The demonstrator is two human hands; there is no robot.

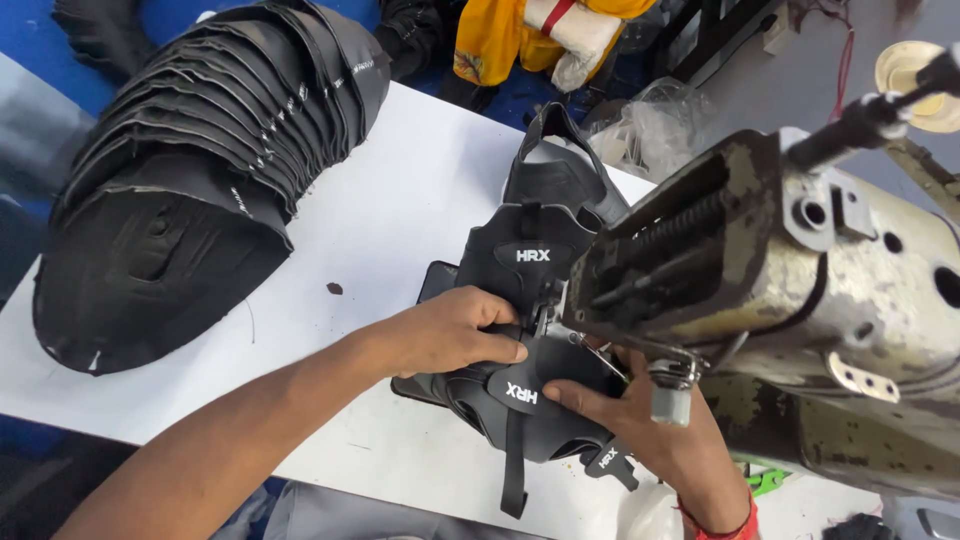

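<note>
My left hand point(452, 335) presses down on a black shoe-upper piece point(525, 400) lying under the needle area of a worn metal sewing machine point(800, 270). Reaching in from below the machine head, my right hand point(640, 420) grips the same piece at its right side, thumb on top. A second black upper piece point(520, 260) lies just behind it, and a third point(560, 165) stands curled up farther back. A black strap point(513, 470) hangs from the held piece toward me.
A long fanned stack of black shoe uppers point(200, 180) fills the left of the white table point(380, 220). Yellow cloth point(500, 40) and a clear plastic bag point(650, 125) lie beyond the far edge. A thread spool point(915, 85) sits atop the machine.
</note>
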